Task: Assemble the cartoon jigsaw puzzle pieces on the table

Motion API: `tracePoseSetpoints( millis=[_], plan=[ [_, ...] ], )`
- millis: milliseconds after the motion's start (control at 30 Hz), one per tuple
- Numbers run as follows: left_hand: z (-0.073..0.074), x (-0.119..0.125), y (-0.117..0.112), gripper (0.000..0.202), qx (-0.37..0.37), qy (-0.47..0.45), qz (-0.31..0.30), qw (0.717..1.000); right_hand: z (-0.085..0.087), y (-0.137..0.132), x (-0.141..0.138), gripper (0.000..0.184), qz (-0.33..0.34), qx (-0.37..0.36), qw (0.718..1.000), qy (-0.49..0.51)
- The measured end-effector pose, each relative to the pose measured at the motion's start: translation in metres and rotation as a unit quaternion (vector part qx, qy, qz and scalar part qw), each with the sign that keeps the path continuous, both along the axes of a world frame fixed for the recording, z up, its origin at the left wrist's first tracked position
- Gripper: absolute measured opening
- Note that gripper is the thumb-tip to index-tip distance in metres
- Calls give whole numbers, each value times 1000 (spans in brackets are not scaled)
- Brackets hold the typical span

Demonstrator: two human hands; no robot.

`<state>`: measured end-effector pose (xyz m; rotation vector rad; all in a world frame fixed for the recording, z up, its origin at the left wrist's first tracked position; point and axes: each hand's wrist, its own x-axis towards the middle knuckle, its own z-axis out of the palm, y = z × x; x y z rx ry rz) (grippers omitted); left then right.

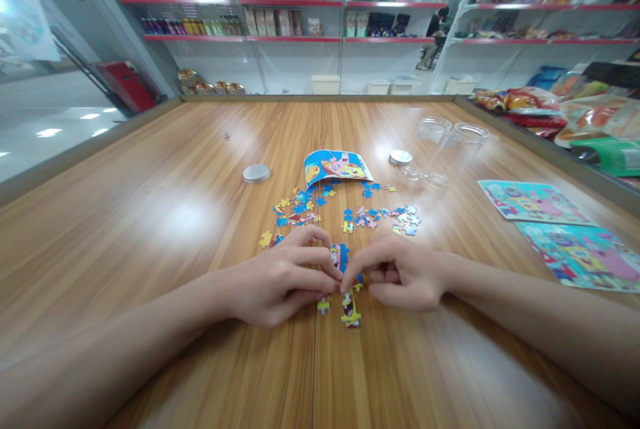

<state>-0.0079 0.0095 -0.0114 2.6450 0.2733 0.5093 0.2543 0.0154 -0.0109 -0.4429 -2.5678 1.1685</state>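
My left hand (290, 275) bends over a partly joined patch of jigsaw puzzle (342, 257), its closed fingertips gripping the patch's near left edge. From the other side my right hand (403, 272) reaches in, index finger bent down onto the same pieces and its other fingers curled. The fingertips of both hands nearly meet. Just below them lies a yellow puzzle piece with a dark mouth (351, 310), and a small yellow-green piece (324, 307) sits to its left. My fingers hide part of the patch.
Loose puzzle pieces (300, 205) spread beyond my hands, with more pieces (383, 217) to the right. Behind stands a curved picture sheet (339, 166). Metal lids (257, 173), clear jars (467, 142) and two picture cards (537, 202) lie about. Snack bags (535, 105) crowd the right edge.
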Motion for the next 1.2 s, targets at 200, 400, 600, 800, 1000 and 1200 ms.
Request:
tracePoseSetpoints(
  millis=[200,400,600,800,1000,1200],
  plan=[
    [-1,-1,0,34,-13,10,28,999,-7,2,-2,43,45,74,996,14],
    [0,0,0,31,-12,6,9,1000,-8,-1,-2,39,49,114,992,5],
    [-2,-1,0,30,-1,6,2,1000,-4,-10,-4,24,46,214,974,-51],
    [-2,-1,0,32,-3,6,9,1000,0,-17,-6,12,54,248,962,-100],
    [-1,0,-1,34,-3,-10,6,1000,3,-24,-8,9,72,228,965,-103],
    [-1,0,1,34,-1,2,1,1000,-8,-24,-10,23,70,141,987,29]
  ],
)
